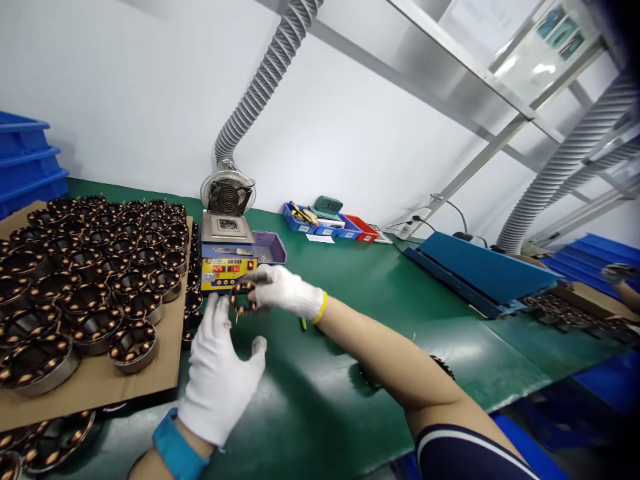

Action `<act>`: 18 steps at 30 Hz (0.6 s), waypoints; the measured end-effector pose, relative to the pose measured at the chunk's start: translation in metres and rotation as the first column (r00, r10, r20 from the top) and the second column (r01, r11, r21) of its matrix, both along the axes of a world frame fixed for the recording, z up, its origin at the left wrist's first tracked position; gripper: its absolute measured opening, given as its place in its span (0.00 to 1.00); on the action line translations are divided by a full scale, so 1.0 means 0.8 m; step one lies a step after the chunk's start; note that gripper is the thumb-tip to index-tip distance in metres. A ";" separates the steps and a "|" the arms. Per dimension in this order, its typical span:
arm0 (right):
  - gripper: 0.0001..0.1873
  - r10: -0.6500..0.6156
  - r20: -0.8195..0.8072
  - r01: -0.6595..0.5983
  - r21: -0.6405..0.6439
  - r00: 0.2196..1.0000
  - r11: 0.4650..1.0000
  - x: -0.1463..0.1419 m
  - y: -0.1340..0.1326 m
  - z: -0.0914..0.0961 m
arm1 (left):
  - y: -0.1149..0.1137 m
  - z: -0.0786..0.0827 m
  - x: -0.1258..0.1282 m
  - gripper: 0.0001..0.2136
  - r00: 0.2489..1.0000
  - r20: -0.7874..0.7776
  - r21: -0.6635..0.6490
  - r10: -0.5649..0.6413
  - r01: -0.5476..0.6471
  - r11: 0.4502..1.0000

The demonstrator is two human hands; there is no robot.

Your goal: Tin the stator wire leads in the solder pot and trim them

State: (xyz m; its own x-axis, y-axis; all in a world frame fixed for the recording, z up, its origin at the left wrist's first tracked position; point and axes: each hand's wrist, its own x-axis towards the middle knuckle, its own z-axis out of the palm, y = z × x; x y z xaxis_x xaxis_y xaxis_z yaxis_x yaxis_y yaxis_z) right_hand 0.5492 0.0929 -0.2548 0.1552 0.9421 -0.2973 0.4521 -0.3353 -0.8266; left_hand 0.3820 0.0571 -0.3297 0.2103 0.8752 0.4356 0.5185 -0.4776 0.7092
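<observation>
My right hand [287, 291], in a white glove, grips a motor stator [239, 301], a dark ring with copper windings. It holds the stator just in front of a blue and yellow heating unit [227, 270] with red number displays, which looks like a solder pot. My left hand [215, 377], also white-gloved, is open beside and below the stator, thumb spread from the fingers. Whether its fingertips touch the ring I cannot tell. Left of it, a cardboard sheet [170, 373] carries many more stators [133, 345] in rows.
A grey fume hose [267, 77] ends in a hood behind the heating unit. A purple bin [270, 247] stands beside it. Farther right are small blue bins [300, 223], a red bin [361, 228] and a blue panel [485, 270]. Another person's hand [625, 290] shows at far right.
</observation>
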 end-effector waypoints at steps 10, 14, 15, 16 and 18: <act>0.26 -0.341 0.528 0.033 0.507 0.778 0.861 0.064 0.170 0.048 | 0.013 -0.005 -0.011 0.24 0.794 -0.608 0.145 0.027 0.077 0.986; 0.29 -0.329 0.556 0.015 0.494 0.763 0.869 0.054 0.193 0.038 | 0.004 -0.006 -0.008 0.22 0.790 -0.613 0.122 -0.030 0.131 0.984; 0.29 -0.325 0.567 0.010 0.488 0.757 0.873 0.052 0.195 0.035 | 0.001 -0.007 -0.007 0.22 0.797 -0.602 0.120 -0.049 0.150 0.981; 0.30 -0.320 0.579 0.004 0.480 0.750 0.877 0.050 0.197 0.033 | -0.002 -0.008 -0.006 0.22 0.805 -0.589 0.116 -0.068 0.167 0.979; 0.29 -0.309 0.607 -0.010 0.463 0.733 0.886 0.047 0.199 0.030 | -0.007 -0.010 -0.004 0.22 0.820 -0.563 0.109 -0.103 0.197 0.974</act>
